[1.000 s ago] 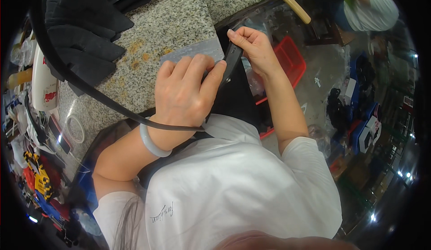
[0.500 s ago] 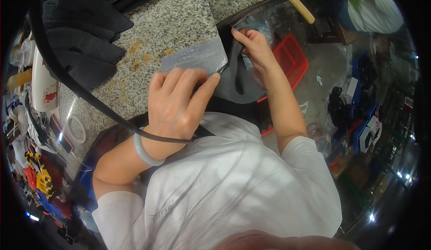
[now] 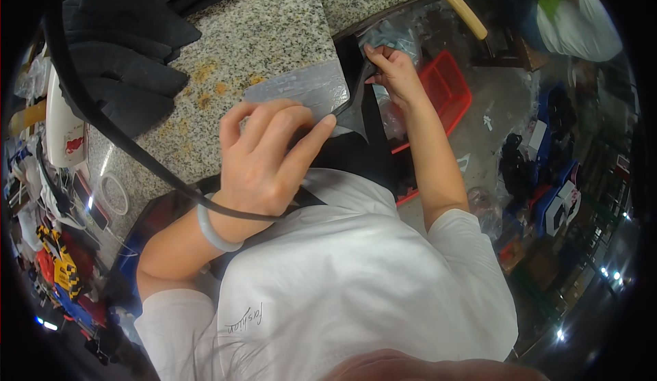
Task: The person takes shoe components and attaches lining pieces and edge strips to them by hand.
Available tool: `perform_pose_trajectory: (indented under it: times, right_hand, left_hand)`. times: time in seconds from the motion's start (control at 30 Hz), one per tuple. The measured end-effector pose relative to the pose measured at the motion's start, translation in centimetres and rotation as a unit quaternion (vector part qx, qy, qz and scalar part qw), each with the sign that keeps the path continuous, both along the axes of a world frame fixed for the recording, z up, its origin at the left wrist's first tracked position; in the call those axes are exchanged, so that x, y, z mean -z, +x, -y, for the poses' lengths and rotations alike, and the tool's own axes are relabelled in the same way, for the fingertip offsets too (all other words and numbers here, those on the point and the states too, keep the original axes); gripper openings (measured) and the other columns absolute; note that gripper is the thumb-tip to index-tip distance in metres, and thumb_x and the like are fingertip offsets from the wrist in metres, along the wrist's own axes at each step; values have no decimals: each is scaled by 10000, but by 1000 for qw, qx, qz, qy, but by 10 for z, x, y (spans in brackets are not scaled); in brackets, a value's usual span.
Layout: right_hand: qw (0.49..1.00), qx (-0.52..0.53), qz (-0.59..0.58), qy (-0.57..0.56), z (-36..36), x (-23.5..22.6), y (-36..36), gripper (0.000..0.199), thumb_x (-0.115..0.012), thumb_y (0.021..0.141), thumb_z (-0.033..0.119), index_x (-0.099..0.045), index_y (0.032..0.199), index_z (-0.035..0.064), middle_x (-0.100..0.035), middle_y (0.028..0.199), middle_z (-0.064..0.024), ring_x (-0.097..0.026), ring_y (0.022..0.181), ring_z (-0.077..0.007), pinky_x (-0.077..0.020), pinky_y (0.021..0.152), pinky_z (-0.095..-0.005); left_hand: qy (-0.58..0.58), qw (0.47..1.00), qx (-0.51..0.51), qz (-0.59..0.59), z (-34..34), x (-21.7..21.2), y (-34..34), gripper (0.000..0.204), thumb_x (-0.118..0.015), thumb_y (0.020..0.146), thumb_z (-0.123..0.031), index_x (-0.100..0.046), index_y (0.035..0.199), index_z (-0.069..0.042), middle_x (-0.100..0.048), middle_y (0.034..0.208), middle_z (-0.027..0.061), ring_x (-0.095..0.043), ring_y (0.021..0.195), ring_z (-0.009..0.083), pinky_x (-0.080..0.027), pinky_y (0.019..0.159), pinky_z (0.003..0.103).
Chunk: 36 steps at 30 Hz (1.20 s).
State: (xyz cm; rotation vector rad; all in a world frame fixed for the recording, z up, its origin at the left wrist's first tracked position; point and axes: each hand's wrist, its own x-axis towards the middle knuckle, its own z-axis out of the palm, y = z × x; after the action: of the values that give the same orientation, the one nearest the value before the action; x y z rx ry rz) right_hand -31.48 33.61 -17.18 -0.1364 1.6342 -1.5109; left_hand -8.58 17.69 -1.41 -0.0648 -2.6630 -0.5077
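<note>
Pinching a black strip [image 3: 353, 99], both hands [image 3: 256, 155] [image 3: 395, 74] work by a granite tabletop [image 3: 267, 46], a cable [image 3: 147, 163] crossing the left wrist [image 3: 241, 226].

White T-shirt [image 3: 369, 278], L side of chest: 1 short word [image 3: 245, 318] in thin dk cursive, slanted, legible; the only one that is. White container [image 3: 58, 124] by counter's [image 3: 226, 39] L edge: red print [image 3: 74, 145], approx. mid-side, too blurred to read. Yellow-&-black item [image 3: 65, 271] beyond counter's near L corner: dk marks, too small to make out. White panel [image 3: 561, 208], well past counter's R edge: blk shape on it, can't tell if letter, no. or pic.
</note>
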Motion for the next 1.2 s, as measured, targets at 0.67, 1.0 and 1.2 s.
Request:
perform_pose_trajectory:
  times: [0.67, 1.0, 1.2]
  right_hand:
    - [916, 35, -186, -353, 38, -228, -149, 186, -598, 1045, 237, -661, 1050, 62, -707, 967, -38, -671, 875, -139, -551, 837, -311]
    - [940, 94, -304, -124, 192, -118, -237, 345, -725, 950, 269, -635, 1105, -26, -695, 1023, -149, -698, 882, -270, -593, 839, -406]
    - [636, 103, -765, -29, 177, -144, -160, 261, -754, 888, 211, -684, 1041, 11, -661, 1177, -184, -618, 1130, -328, -504, 921, -394]
  left_hand:
    - [91, 995, -36, 2, 41, -27, 8, 479, -810, 802, -192, -700, 1266, -143, -467, 1514, 211, -437, 1413, 409, -352, 1147, 545]
    - [-106, 918, -350, -155, 154, -46, 52, 513, -816, 833, -169, -665, 1316, -86, -638, 1241, 127, -593, 1101, 321, -477, 954, 414]
    - [-95, 913, -348, -190, 168, -30, 52, 557, -863, 782, -195, -677, 1291, -66, -648, 1178, 116, -627, 1031, 283, -513, 884, 388]
